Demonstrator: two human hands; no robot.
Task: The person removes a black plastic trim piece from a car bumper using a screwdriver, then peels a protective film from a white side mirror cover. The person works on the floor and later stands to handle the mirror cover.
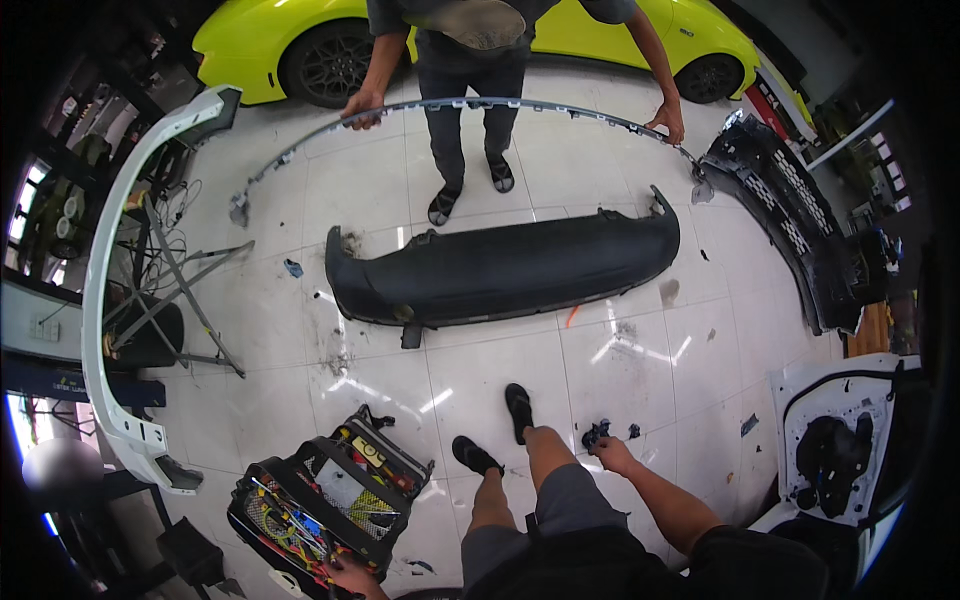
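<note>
Here, the right hand (pixel 617 457) pinches a small dark piece (pixel 595 434) over the tiled floor (pixel 490 355), right of the feet (pixel 518 410); the left hand (pixel 353 577) is at the open tool bag (pixel 372 540), its grip unclear.

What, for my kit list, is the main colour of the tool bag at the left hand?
The tool bag is mainly black, best seen in the head view.

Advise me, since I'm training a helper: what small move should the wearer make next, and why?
Probably close the left hand on one of the tools in the open bag: it is at the bag's near edge, close to them, while the right hand has a small dark item at its fingers.
</note>
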